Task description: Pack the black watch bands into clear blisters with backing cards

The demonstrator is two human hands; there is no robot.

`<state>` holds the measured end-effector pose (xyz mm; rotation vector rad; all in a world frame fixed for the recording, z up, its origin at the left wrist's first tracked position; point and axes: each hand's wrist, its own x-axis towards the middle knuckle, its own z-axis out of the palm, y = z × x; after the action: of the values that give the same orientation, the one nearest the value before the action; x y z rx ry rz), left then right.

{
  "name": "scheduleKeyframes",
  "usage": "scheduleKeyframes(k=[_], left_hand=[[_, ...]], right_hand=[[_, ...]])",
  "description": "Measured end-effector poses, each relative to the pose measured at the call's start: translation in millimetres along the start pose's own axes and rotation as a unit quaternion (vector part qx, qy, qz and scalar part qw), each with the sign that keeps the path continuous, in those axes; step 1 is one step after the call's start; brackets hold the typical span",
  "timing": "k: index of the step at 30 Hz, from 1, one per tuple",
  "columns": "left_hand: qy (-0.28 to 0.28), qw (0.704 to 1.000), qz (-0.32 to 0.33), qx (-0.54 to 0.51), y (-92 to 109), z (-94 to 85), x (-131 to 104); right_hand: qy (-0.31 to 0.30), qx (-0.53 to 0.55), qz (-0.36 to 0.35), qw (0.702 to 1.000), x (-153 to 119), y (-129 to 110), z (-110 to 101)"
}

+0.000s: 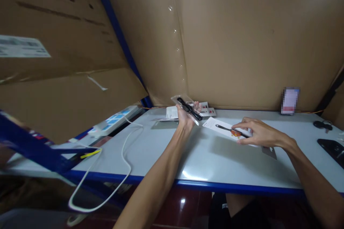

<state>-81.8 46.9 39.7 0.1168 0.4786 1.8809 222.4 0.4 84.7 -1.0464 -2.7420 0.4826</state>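
**Black and orange on white**

The white rectangular card (210,124) carries a slender black strip (223,128) and an orange patch (235,133) flecked yellow. A slim black bundle (185,105) shows through clear plastic wrapping (175,98). The flat, blue-edged tabletop (158,154) is pale grey; the tall cardboard panel (242,43), brown.

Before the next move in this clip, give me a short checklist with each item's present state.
1. Left hand has the black item in clear packaging: ok.
2. Right hand has the white card: ok.
3. Packaging sealed: cannot tell; too small to see.
4. Black piece fixed firmly to the card: cannot tell; fingers partly cover it.
5. White cable apart from both hands: ok.
6. White cable kept wholly on the table: not ok; it loops below the front edge.
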Motion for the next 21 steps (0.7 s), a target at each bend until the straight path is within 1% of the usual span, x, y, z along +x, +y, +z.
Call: scheduleKeyframes(k=[4, 7, 9, 15, 17, 19, 21], left_hand=[[0.002, 1.0, 0.008, 0.007, -1, -1.3, 0], [0.002, 1.0, 0.0, 0.012, -1, -2.0, -1], [0.008, 1.0, -0.006, 0.01, -2, -1.4, -3], [0.023, 1.0, -0.01, 0.002, -5, 2.9, -6], [0.025, 1.0, -0.007, 0.0, -7, 4.0, -8], [0.025, 1.0, -0.008, -0.002, -12, 4.7, -11], [0.022, 0.999, -0.032, 0.006, -20, 5.4, -16]], right_hand=[[0.0, -0.012, 0.003, 1.0, -1, -8, 3], [0.009, -0.034, 0.002, 0.999, -3, -19, 11], [0.024, -0.057, 0.0, 0.998, -3, -22, 17], [0.086, -0.122, -0.012, 0.989, 3, -21, 34], [0.099, -0.131, -0.01, 0.986, 5, -28, 38], [0.114, -0.135, 0.005, 0.984, 6, -40, 44], [0.136, -0.142, 0.032, 0.98, 8, -53, 52]])
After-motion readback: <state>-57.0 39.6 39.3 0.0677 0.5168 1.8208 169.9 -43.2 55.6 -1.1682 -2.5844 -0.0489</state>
